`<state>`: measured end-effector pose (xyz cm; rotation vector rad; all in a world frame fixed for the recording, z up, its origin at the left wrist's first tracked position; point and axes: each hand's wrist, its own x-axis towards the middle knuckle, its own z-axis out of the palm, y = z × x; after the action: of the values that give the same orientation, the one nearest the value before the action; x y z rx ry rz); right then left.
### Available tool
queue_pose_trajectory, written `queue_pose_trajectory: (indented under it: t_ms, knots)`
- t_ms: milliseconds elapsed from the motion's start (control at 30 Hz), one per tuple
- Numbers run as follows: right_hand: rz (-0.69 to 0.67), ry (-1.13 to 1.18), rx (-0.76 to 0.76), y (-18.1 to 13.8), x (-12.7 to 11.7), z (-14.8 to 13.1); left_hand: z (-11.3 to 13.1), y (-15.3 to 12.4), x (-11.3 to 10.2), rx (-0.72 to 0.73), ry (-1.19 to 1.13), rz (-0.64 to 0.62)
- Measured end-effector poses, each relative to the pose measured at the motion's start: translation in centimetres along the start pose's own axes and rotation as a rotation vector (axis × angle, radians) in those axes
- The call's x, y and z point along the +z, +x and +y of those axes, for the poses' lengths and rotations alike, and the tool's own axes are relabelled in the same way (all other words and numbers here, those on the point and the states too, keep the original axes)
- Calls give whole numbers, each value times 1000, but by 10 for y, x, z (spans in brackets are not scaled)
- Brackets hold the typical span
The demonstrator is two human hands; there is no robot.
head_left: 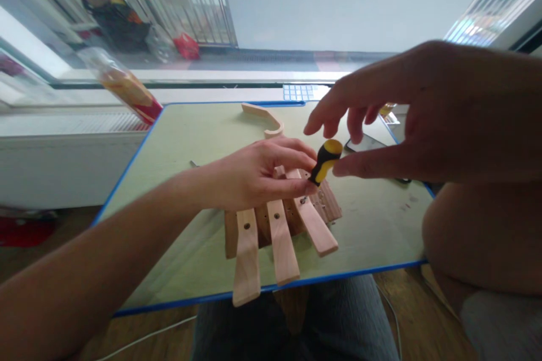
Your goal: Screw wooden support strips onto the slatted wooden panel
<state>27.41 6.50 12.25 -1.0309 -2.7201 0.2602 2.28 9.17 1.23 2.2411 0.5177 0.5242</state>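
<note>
A short screwdriver [325,161] with a black and yellow handle stands tilted over the rightmost wooden strip [315,228]. The thumb and fingertips of my left hand [262,172] pinch its lower end, while the palm lies over the wooden pieces. Above the handle, my right hand [393,115] is open with fingers spread, its thumb beside or just touching the handle; I cannot tell which. Two more pale strips, the left one [247,259] and the middle one [283,242], each show a dark hole. All three lie across a brown wooden board [332,203], partly hidden by my left hand.
A curved wooden hook piece [262,113] lies at the back of the blue-edged table [169,141]. A dark phone-like object [364,144] is partly under my right hand. Bagged bread [131,90] leans beside the table's left edge, near the window sill.
</note>
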Motion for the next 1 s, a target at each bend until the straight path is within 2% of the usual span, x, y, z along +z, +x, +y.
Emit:
queue_pose_trajectory:
  t_ms: [167, 367, 500, 733, 1000]
  knots:
    - [-96, 44, 67, 2, -1, -4, 0, 0, -1, -2, 14, -1]
    - [-74, -32, 38, 4, -1, -5, 2, 0, 0, 3, 52, -16]
    - [-73, -83, 76, 3, -1, -7, 1, 2, 1, 2, 63, -6]
    - [-76, -42, 160, 7, 0, -8, 5, 2, 1, -46, 79, 35]
    - [-53, -44, 188, 13, 7, -11, 3, 2, 1, -13, 66, 56]
